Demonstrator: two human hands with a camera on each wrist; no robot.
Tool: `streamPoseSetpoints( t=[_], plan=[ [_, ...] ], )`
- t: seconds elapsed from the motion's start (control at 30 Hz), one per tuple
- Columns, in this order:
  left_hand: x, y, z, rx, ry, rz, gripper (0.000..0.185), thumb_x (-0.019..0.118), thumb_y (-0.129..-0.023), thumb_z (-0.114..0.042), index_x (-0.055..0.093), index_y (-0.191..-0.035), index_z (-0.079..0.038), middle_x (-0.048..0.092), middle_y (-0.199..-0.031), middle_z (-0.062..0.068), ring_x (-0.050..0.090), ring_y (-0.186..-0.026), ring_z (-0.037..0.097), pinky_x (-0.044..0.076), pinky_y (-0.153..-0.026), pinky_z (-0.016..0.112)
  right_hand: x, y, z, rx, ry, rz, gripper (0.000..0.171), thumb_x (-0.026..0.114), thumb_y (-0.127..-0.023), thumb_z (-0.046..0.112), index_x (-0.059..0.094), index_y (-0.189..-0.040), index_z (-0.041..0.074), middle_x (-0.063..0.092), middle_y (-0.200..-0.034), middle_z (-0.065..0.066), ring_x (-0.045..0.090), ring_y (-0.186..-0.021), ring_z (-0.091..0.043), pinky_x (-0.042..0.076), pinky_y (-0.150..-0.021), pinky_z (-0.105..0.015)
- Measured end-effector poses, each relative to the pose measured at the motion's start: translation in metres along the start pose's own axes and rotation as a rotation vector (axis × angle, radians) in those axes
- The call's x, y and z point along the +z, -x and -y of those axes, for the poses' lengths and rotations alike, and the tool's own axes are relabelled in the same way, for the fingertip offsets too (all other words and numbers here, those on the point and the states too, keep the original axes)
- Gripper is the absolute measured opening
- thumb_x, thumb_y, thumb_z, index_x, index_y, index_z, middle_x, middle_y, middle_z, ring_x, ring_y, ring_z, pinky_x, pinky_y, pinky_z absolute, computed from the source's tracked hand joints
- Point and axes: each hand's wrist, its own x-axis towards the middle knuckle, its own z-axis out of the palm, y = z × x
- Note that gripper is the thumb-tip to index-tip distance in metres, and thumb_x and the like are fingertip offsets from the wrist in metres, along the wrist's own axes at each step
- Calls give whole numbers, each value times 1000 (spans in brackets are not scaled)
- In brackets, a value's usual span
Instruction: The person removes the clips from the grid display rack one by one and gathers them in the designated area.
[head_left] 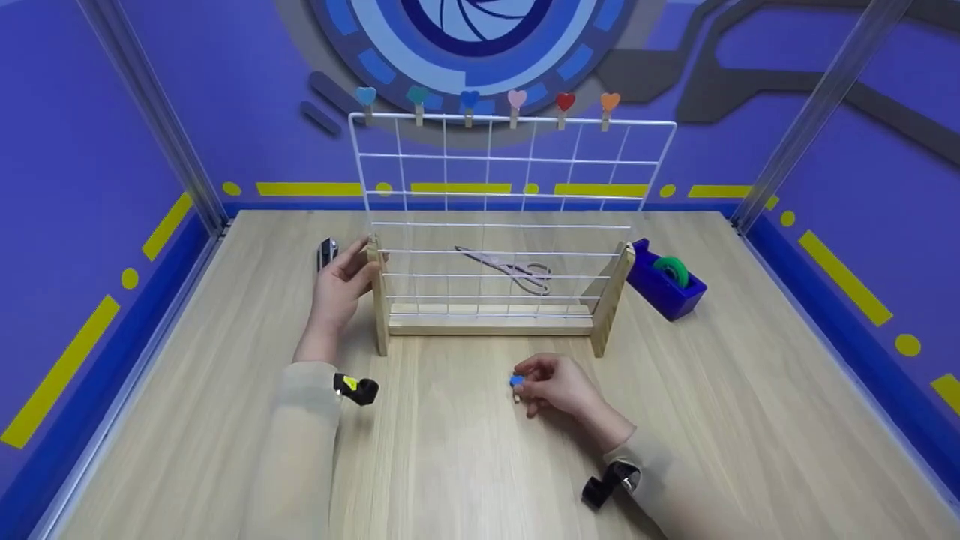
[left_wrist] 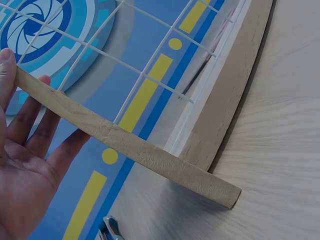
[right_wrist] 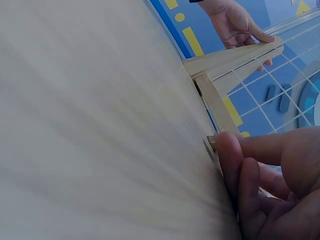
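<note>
Pinching blue clip (head_left: pixel 517 382), right hand (head_left: pixel 559 386); left hand (head_left: pixel 341 285) flat, steadying rack (head_left: pixel 379 300).

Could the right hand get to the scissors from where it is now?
Probably not directly: the scissors lie behind the wire rack, and the right hand, pinching a blue clip, is in front. It would have to go around.

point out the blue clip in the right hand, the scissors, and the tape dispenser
blue clip (head_left: pixel 517 382), head view, on its blue heart end at the fingertips
scissors (head_left: pixel 517 268), head view, mid-body behind the grid
tape dispenser (head_left: pixel 664 288), head view, blue body's side
</note>
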Motion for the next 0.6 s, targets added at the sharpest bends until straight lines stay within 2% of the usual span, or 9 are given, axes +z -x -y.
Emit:
streamPoseSetpoints(
  t=[0.13, 0.27, 0.47, 0.6],
  plan=[
    [0, 0, 0, 0, 15, 4, 57, 64, -100, -13, 46, -155, -10, 61, -143, 23, 68, -108, 0, 58, -95, 20, -7, 0, 1, 8, -41, 21, 36, 72, -91, -4, 60, -123, -14, 68, -81, -3, 66, -56, -11, 62, -57, -27],
    [-1, -1, 1, -1, 7, 10, 58, 65, -100, -18, 46, -155, -11, 62, -143, 21, 67, -111, 1, 58, -96, 20, -16, 3, 11, 3, -31, -9, 38, 73, -90, -3, 61, -125, -13, 67, -85, -5, 67, -63, -11, 63, -62, -29],
    [0, 0, 0, 6, 6, 10, 59, 65, -100, -18, 45, -155, -11, 62, -143, 22, 67, -111, 1, 58, -98, 21, -38, 11, 44, -112, 87, -46, 36, 74, -90, 2, 66, -124, -8, 73, -96, -9, 71, -76, -12, 61, -69, -27],
    [1, 0, 0, -3, 8, 4, 61, 67, -99, -19, 45, -155, -10, 62, -142, 22, 67, -111, 1, 58, -99, 23, -54, 16, 71, -174, 93, -87, 33, 74, -91, 5, 68, -123, -4, 75, -96, -4, 73, -80, -11, 60, -72, -23]
  ],
)
